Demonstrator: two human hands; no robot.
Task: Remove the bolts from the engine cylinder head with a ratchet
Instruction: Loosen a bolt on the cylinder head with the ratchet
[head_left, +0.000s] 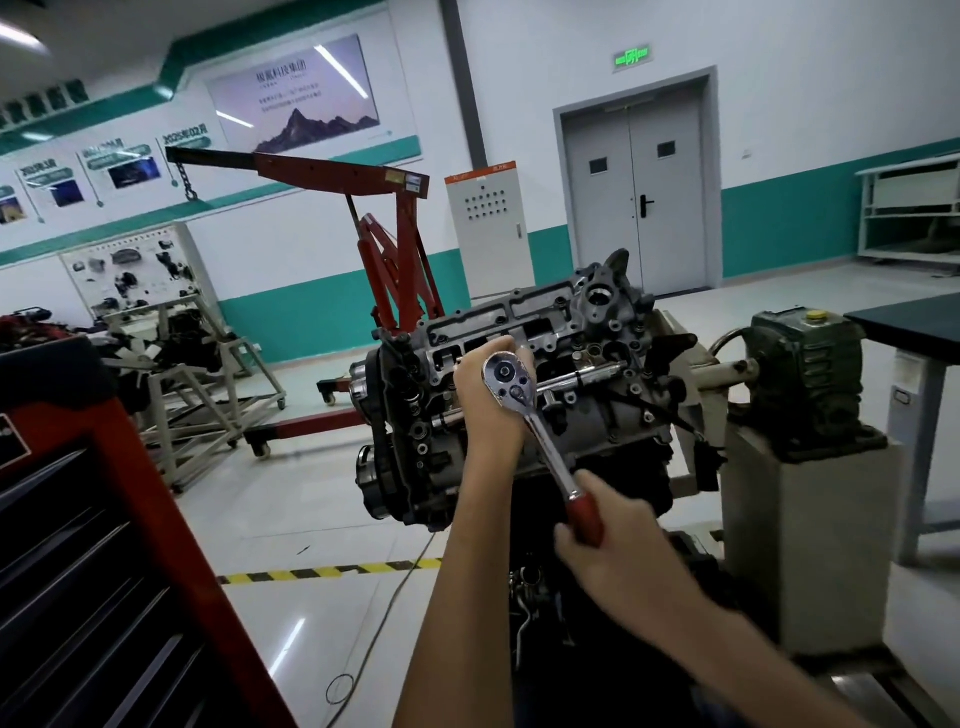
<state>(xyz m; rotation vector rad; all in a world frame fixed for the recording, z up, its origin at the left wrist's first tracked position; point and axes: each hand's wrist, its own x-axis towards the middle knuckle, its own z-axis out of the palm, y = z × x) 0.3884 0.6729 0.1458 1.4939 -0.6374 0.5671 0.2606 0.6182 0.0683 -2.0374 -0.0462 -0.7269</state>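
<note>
The right hand (613, 540) has a full, closed grip round the red handle of the ratchet (540, 431). The left hand (488, 400) curls its grip close beneath the ratchet's chrome head, which sits against the engine cylinder head (597, 332) at its middle.

Chrome ratchet (545, 441) with a red grip slants from near right up to its round head, set against the near face of the grey engine cylinder head (613, 322), which sits tilted at mid-scene, its top uncovered.
</note>
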